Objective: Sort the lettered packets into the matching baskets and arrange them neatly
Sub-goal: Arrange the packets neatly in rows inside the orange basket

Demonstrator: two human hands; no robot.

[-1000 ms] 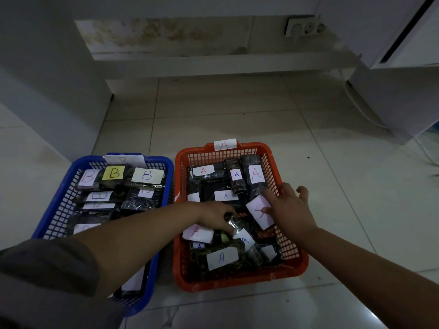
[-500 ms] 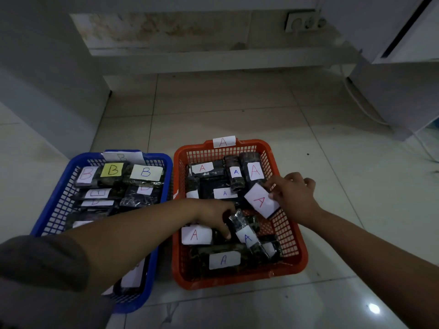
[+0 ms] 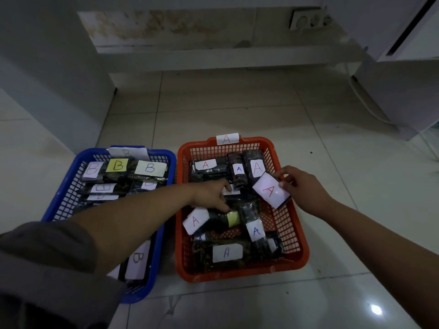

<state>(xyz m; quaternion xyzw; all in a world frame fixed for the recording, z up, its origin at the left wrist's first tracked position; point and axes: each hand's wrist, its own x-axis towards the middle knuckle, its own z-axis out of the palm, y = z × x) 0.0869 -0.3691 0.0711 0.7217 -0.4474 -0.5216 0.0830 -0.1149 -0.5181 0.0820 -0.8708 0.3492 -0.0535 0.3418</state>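
An orange basket tagged A sits on the floor, filled with several dark packets bearing white A labels. To its left stands a blue basket tagged B, holding packets labelled B. My right hand pinches a packet with a red A label over the orange basket's right side. My left hand reaches into the middle of the orange basket, fingers curled down onto a dark packet with a yellow end; whether it grips that packet is hidden.
Pale floor tiles stretch beyond the baskets. A white wall block stands at the left, a white cabinet with a trailing cable at the right, and a low ledge with a wall socket at the back.
My right hand has lifted the red-A packet up and toward the basket's right rim. My left hand has slid further back into the basket, uncovering a packet with a yellow end.
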